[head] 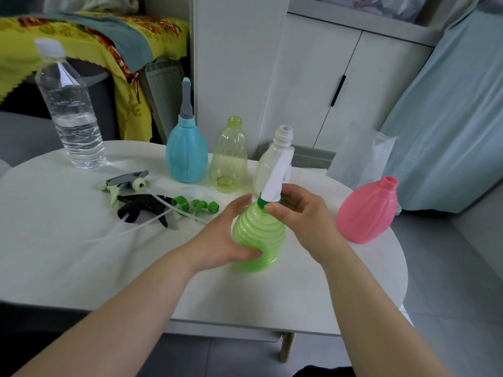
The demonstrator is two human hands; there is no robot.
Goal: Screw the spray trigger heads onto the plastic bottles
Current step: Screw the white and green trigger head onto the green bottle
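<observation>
Head view: the green bottle (pixel 258 235) is at the middle of the table (pixel 81 254). The left hand (pixel 226 238) curls its fingers round the ribbed belly. The right hand (pixel 302 213) pinches the green collar (pixel 262 203) under the white trigger head (pixel 277 175). The bottle looks empty and thin-walled, so probably light and squashy; the ribs should aid grip. Spare trigger heads (pixel 147 202) lie at ten o'clock, a pink bottle (pixel 366 213) at three.

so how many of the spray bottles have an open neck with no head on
3: the pale yellow-green bottle at the back middle, the white bottle just right of it, and the pink bottle at the far right. None appears to be hidden.
</observation>
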